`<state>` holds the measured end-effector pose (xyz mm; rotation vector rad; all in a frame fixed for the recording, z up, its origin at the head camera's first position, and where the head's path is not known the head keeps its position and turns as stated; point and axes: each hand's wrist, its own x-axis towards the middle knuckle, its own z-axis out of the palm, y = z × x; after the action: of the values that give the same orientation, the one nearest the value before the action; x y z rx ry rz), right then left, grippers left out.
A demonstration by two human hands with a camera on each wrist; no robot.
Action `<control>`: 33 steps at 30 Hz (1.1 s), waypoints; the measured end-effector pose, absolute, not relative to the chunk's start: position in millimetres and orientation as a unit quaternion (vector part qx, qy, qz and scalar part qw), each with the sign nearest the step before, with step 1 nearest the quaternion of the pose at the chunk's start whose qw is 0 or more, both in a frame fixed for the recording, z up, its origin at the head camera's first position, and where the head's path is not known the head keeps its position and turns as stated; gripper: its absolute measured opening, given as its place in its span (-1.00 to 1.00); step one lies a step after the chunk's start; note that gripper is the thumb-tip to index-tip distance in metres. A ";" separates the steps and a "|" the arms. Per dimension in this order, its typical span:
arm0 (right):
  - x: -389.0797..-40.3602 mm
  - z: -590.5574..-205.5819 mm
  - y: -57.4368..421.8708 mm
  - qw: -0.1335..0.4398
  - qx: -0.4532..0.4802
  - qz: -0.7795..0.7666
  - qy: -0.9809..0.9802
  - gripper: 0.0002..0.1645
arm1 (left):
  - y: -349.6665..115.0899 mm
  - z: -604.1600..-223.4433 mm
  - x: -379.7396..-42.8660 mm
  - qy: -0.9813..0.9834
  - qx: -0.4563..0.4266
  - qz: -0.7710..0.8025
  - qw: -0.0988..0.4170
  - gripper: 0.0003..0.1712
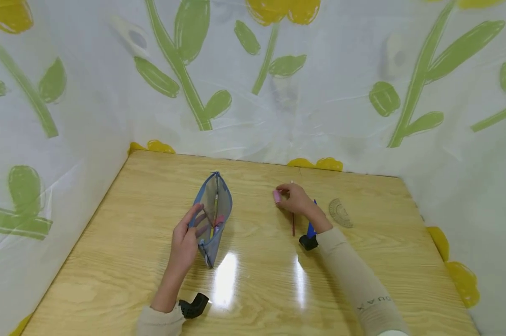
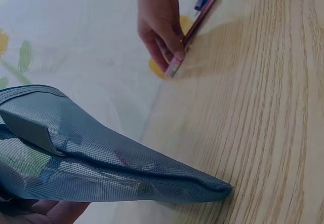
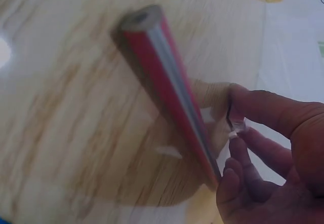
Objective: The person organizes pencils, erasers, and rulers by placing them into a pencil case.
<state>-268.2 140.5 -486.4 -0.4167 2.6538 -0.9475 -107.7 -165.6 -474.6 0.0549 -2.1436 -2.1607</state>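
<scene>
My left hand (image 1: pixel 186 238) grips the near-left side of a blue-grey mesh pencil case (image 1: pixel 225 205), its zipped mouth spread wide. A yellow pencil (image 1: pixel 215 205) and something pink (image 1: pixel 219 220) show inside. In the left wrist view the case's mesh side (image 2: pixel 101 158) tapers to a corner over the wood. Out on the table my right hand (image 1: pixel 297 198) pinches a small pink block (image 1: pixel 277 196) between thumb and fingers; my fingers mostly hide it in the right wrist view. Beside that hand lies a red pencil (image 1: pixel 293 225), large and striped with silver in the right wrist view.
A clear protractor (image 1: pixel 340 213) lies right of my right forearm. Partly under that wrist is a blue object (image 1: pixel 312 228). Black wrist cameras (image 1: pixel 194 306) hang at both wrists. Flower-printed white sheeting (image 1: pixel 278 116) walls in the wooden table (image 1: pixel 257 284) at the back and sides.
</scene>
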 end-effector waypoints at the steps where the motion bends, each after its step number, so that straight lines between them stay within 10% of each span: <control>1: -268.3 -485.1 139.2 0.142 -0.149 -0.328 0.922 -0.36 | -165.5 -474.2 -107.7 -0.703 0.015 -0.709 0.050 -0.30; 33: -219.5 -476.9 109.3 0.069 -0.203 -0.469 0.857 -0.42 | -163.3 -469.1 -104.7 -0.714 0.013 -0.699 0.045 -0.31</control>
<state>-219.5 109.3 -476.9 -0.6095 2.5784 -1.4126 -104.7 -163.3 -469.1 0.0399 -2.1804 -2.1336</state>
